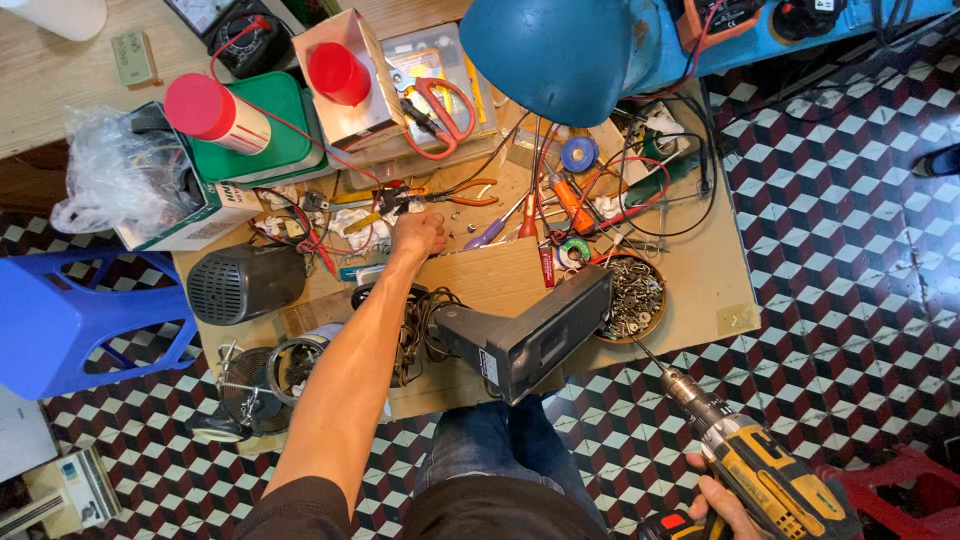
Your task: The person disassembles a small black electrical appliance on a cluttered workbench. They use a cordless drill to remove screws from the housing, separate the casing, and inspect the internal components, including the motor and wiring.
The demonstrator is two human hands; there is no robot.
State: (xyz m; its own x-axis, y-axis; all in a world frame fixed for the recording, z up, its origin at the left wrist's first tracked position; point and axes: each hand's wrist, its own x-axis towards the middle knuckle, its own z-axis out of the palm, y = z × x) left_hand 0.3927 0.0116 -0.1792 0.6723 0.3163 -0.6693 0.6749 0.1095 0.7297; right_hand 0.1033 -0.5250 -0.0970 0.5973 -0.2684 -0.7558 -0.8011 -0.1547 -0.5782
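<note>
Our left hand [417,234] reaches across the cluttered wooden surface [715,270], fingers curled down among small tools; we cannot tell what it grips. Our right hand [722,502] clasps the yellow-and-black cordless drill [752,455], well apart beside the surface's near right edge.

light: bright, even, from above | shadows: soft, short | focus: sharp | edges: slight wide-angle bowing
</note>
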